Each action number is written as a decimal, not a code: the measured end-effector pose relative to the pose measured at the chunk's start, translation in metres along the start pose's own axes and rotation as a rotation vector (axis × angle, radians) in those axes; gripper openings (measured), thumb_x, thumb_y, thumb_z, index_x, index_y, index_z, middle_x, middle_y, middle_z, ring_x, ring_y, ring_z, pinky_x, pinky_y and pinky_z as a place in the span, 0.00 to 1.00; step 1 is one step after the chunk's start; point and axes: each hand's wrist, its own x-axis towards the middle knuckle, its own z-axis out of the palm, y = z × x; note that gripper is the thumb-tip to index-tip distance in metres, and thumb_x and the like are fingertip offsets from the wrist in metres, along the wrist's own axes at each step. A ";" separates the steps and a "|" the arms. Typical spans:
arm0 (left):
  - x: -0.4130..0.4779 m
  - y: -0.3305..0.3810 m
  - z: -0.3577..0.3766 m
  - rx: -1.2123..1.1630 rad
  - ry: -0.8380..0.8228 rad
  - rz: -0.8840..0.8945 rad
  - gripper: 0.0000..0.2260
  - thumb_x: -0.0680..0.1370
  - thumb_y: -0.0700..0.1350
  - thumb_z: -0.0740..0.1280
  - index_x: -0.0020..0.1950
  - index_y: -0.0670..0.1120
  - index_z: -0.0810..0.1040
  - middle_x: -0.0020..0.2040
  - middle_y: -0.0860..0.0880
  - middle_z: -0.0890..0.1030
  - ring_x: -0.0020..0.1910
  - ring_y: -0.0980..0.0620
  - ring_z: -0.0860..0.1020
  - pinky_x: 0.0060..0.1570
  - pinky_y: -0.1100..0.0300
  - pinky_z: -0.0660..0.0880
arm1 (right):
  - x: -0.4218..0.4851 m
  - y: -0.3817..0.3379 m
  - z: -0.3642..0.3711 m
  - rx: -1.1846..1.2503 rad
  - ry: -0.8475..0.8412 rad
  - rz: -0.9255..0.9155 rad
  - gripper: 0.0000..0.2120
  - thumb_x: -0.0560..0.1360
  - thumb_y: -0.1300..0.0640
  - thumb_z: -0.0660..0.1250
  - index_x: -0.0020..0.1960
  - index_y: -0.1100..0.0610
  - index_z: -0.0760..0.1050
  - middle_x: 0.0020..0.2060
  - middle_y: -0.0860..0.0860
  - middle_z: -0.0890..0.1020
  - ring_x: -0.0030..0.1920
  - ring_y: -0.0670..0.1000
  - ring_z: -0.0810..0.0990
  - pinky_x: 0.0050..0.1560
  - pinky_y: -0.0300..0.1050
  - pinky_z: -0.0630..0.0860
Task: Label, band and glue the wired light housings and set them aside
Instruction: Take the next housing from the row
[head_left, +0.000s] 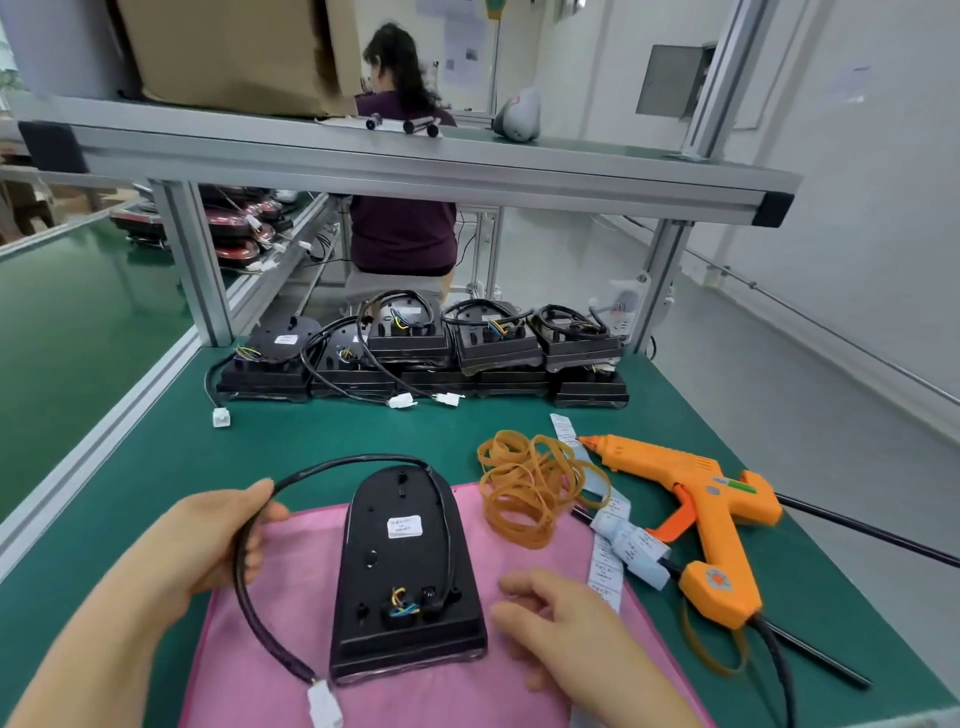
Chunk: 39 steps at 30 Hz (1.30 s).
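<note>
A black light housing (405, 577) lies back-up on a pink cloth (291, 587), with a white label (404, 526) stuck on its middle. Its black cable (249, 608) loops out to the left and ends in a white connector (323, 702). My left hand (218, 540) grips the cable loop at the left of the housing. Just right of the housing's lower corner, my right hand (561, 618) hovers with loosely curled fingers and holds nothing. A heap of tan rubber bands (535, 483), a strip of labels (608, 561) and an orange glue gun (711, 514) lie to the right.
Several finished housings (431, 353) with coiled cables are stacked at the back of the green table (337, 436). An aluminium shelf frame (415, 166) spans overhead, its posts at the table's back corners. A person sits with their back turned beyond the table. The glue gun's cord (779, 670) trails off the front right.
</note>
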 end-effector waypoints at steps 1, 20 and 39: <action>0.001 -0.003 0.001 0.176 0.063 0.062 0.16 0.81 0.48 0.64 0.48 0.35 0.81 0.30 0.42 0.77 0.29 0.44 0.76 0.31 0.59 0.71 | -0.004 0.004 -0.010 -0.038 0.054 -0.001 0.04 0.73 0.51 0.70 0.48 0.44 0.77 0.41 0.44 0.82 0.38 0.45 0.82 0.38 0.45 0.83; -0.075 -0.026 0.243 1.265 -0.483 0.834 0.14 0.78 0.47 0.63 0.61 0.42 0.75 0.60 0.44 0.72 0.62 0.45 0.67 0.56 0.50 0.67 | -0.023 0.049 -0.073 -0.422 0.096 0.128 0.10 0.74 0.52 0.68 0.35 0.50 0.75 0.33 0.45 0.77 0.34 0.40 0.73 0.34 0.34 0.67; -0.058 -0.029 0.242 0.822 -0.501 0.773 0.06 0.76 0.47 0.70 0.49 0.47 0.82 0.44 0.53 0.76 0.49 0.52 0.76 0.42 0.64 0.64 | -0.008 0.055 -0.068 -0.064 0.227 0.126 0.08 0.74 0.51 0.70 0.41 0.56 0.76 0.23 0.48 0.78 0.24 0.45 0.77 0.25 0.37 0.73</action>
